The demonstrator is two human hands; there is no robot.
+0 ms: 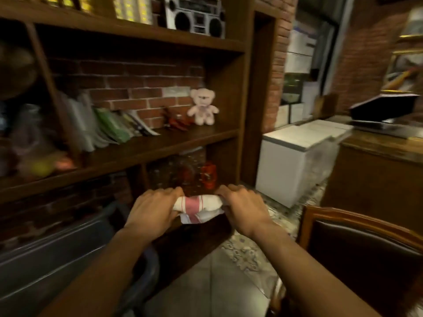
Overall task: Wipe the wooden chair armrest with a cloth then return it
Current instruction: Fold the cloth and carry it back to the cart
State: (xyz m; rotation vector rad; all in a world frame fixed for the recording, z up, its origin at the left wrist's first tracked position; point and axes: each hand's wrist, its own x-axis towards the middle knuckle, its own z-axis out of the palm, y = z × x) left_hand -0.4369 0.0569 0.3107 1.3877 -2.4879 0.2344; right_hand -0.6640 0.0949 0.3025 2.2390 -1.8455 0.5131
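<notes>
A white cloth with red stripes is bunched into a roll between both my hands, in front of the lower part of a dark wooden shelf unit. My left hand grips its left end and my right hand grips its right end. A loose corner of the cloth hangs below the roll. The wooden chair with a dark leather back stands at the lower right, apart from my hands; its armrest is not clearly visible.
The shelf holds a pink teddy bear, leaning books, glass jars and a boombox on top. A white chest freezer and a wooden counter stand to the right. The floor is tiled.
</notes>
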